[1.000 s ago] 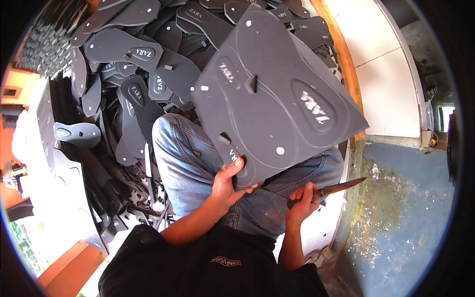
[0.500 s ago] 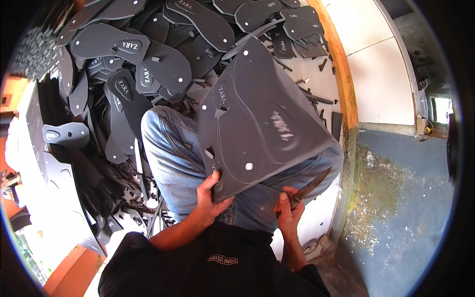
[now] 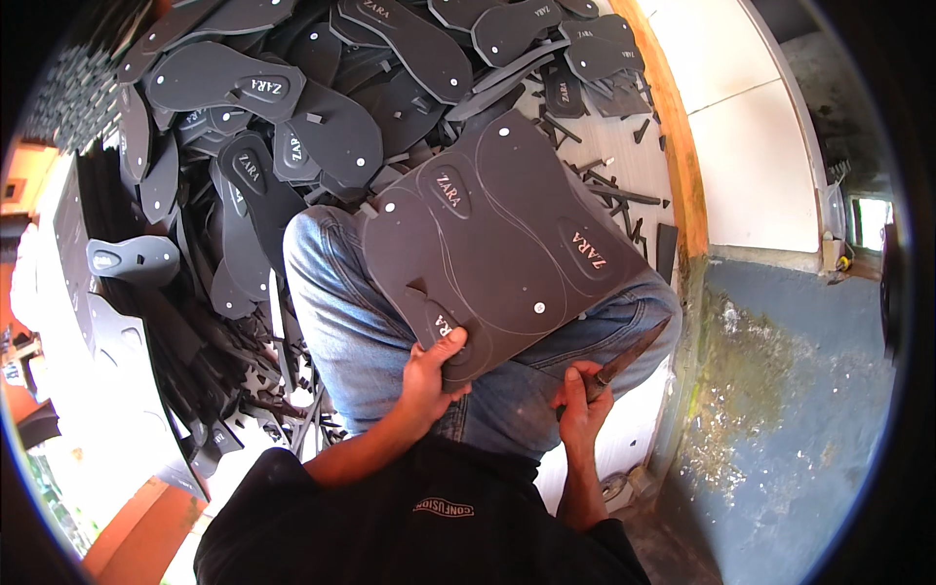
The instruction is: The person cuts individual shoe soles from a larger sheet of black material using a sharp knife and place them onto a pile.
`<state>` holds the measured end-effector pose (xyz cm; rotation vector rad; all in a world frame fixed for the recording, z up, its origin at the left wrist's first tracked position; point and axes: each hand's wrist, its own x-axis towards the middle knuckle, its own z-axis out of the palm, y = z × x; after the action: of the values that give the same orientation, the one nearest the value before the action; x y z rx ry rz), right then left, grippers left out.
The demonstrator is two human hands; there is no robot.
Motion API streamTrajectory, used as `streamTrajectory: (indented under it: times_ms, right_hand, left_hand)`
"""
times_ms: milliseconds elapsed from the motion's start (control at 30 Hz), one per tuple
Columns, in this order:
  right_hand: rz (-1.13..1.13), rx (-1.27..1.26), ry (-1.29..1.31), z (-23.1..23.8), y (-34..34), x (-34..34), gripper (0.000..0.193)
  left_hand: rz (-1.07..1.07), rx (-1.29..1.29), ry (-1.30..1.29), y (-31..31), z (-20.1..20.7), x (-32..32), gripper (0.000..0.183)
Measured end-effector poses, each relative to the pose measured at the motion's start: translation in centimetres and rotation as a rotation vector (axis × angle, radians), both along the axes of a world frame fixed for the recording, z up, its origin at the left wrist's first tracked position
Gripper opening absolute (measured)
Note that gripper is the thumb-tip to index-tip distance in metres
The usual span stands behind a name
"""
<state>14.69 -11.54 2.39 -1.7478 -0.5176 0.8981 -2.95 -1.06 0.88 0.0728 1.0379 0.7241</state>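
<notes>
A person sits with one dark foam sheet (image 3: 497,244) lying across the lap, on blue jeans (image 3: 341,322). Two sole outlines are scored into the sheet side by side, and about five small pale dots mark its face.

The left hand (image 3: 434,366) grips the sheet's near corner: the thumb lies on top, and the other fingers curl beneath it out of sight. The right hand (image 3: 583,405) is closed in a fist around the handle of one knife (image 3: 634,356). The blade runs up and to the right from the knuckles, and its tip lies just under the sheet's near-right edge.

The sheet's long axis runs from the left thumb up and away toward the pile beyond the knees, tilted slightly right, and the scored soles follow the same line.

Beyond the fingers lies a heap of cut-out dark sandal soles (image 3: 234,83), well over a dozen, too overlapped to count exactly. Narrow foam offcuts (image 3: 609,190) are scattered to the right of the heap, on the pale floor.

Compared with half a second earlier, the sheet lies flatter and shows its face more fully; before, it was raised and tipped toward the person. The knife now sits lower and farther right of the sheet, and both hands keep their grips.
</notes>
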Motion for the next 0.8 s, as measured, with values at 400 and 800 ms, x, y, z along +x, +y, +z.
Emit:
streamTrajectory:
  times_ms: [400, 800]
  right_hand:
    - [0.689, -0.463, -0.094, 3.3, -1.7, -0.2, 0.016]
    - [0.714, -0.457, -0.099, 2.6, -1.6, -0.6, 0.014]
  left_hand:
    - [-0.147, -0.131, 0.205, -0.2, 2.6, -0.1, 0.034]
    - [-0.144, -0.172, 0.152, 0.4, 3.3, -1.0, 0.034]
